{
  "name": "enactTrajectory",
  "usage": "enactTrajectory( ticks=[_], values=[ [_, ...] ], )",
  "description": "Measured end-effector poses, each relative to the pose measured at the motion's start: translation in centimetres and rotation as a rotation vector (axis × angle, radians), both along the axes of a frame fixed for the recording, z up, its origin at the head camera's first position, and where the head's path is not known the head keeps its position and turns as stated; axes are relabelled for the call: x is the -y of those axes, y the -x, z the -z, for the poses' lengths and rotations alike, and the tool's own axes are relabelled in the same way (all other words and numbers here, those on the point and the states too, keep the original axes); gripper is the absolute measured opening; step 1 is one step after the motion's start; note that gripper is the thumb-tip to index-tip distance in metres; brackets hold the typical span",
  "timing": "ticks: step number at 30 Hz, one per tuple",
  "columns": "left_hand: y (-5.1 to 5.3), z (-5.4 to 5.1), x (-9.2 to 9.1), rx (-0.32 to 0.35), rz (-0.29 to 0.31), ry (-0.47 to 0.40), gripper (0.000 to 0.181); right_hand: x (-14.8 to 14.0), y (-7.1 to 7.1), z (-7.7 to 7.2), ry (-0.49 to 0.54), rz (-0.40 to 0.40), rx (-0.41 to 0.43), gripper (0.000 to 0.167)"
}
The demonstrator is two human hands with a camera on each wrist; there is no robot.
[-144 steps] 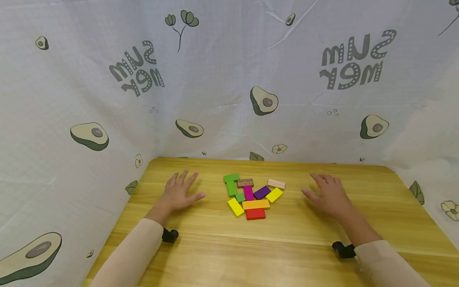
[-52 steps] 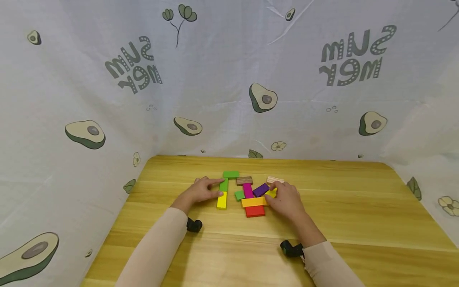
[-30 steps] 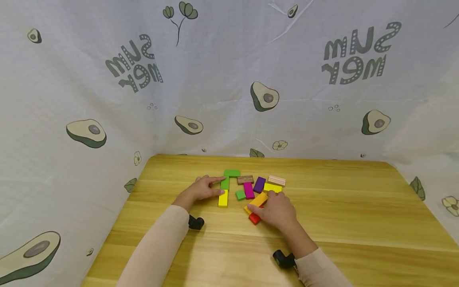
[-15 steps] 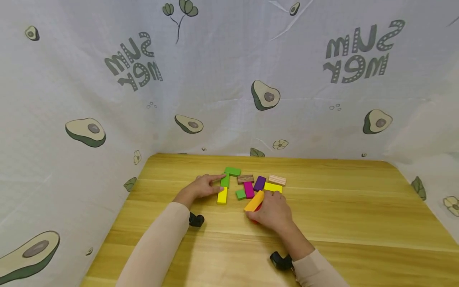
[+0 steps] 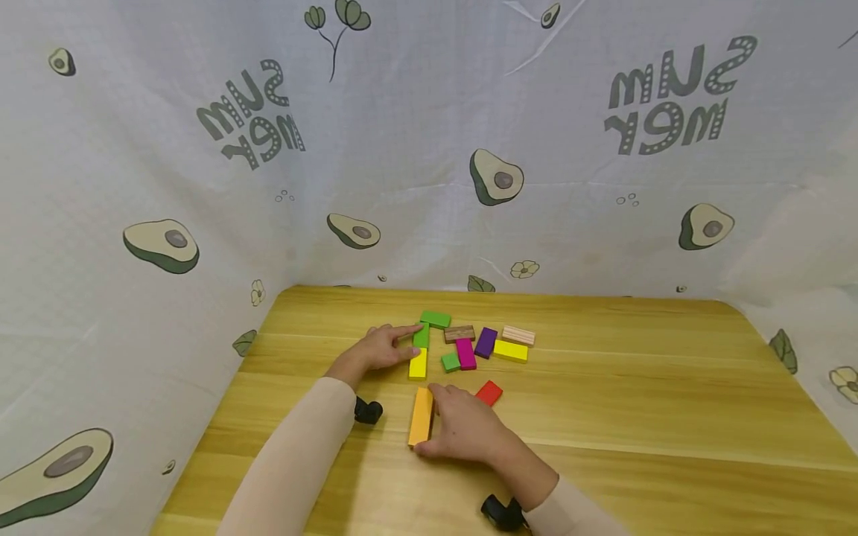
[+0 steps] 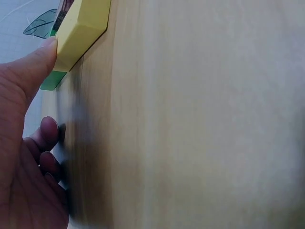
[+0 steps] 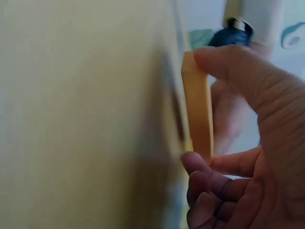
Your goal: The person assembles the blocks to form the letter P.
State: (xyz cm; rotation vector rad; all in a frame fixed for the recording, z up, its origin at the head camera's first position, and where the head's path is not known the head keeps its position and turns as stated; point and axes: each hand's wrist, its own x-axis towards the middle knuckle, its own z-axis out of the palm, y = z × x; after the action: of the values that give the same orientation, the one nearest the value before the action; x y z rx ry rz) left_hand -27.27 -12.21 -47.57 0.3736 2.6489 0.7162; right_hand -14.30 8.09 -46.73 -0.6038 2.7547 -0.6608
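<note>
My right hand (image 5: 462,423) pinches a long orange block (image 5: 421,417) end to end between thumb and fingers; in the right wrist view the orange block (image 7: 198,107) looks lifted off the table. My left hand (image 5: 375,350) lies beside a column of blocks. Its thumb touches the yellow block (image 5: 418,365), and its straight index finger reaches the green block (image 5: 421,336) above that. In the left wrist view the thumb presses the side of the yellow block (image 6: 81,36). Across the column's top lies another green block (image 5: 436,319). A red block (image 5: 490,392) sits partly behind my right hand.
Right of the column lie a dark brown block (image 5: 459,334), a magenta block (image 5: 465,354), a small green block (image 5: 450,362), a purple block (image 5: 485,342), a second yellow block (image 5: 511,351) and a light wood block (image 5: 519,336). A printed curtain (image 5: 429,149) rises behind the wooden table (image 5: 637,387).
My right hand has gripped the orange block, turned it upright and carried it left, leaving the red one behind and askew. Earlier, a yellow block joined the column under my left hand.
</note>
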Motion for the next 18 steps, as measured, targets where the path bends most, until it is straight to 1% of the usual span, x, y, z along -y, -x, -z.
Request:
enactTrajectory(
  ticks=[2, 4, 10, 14, 18],
  values=[
    [0.0, 0.0, 0.0, -0.006, 0.002, 0.006, 0.059, 0.5, 0.0, 0.3, -0.014, -0.012, 0.017, 0.103],
    [0.0, 0.1, 0.0, -0.008, 0.005, 0.009, 0.059, 0.7, 0.2, 0.6, -0.015, -0.003, 0.027, 0.104],
    [0.0, 0.0, -0.1, -0.009, 0.001, 0.022, 0.059, 0.8, 0.4, 1.0, 0.033, 0.034, 0.051, 0.109],
    [-0.1, -0.1, -0.1, -0.005, 0.002, 0.021, 0.058, 0.8, 0.5, 1.2, 0.045, 0.045, 0.042, 0.107],
    [-0.1, -0.2, -0.1, 0.003, 0.002, 0.017, 0.058, 0.9, 0.6, 1.3, 0.054, 0.046, 0.014, 0.107]
  ],
)
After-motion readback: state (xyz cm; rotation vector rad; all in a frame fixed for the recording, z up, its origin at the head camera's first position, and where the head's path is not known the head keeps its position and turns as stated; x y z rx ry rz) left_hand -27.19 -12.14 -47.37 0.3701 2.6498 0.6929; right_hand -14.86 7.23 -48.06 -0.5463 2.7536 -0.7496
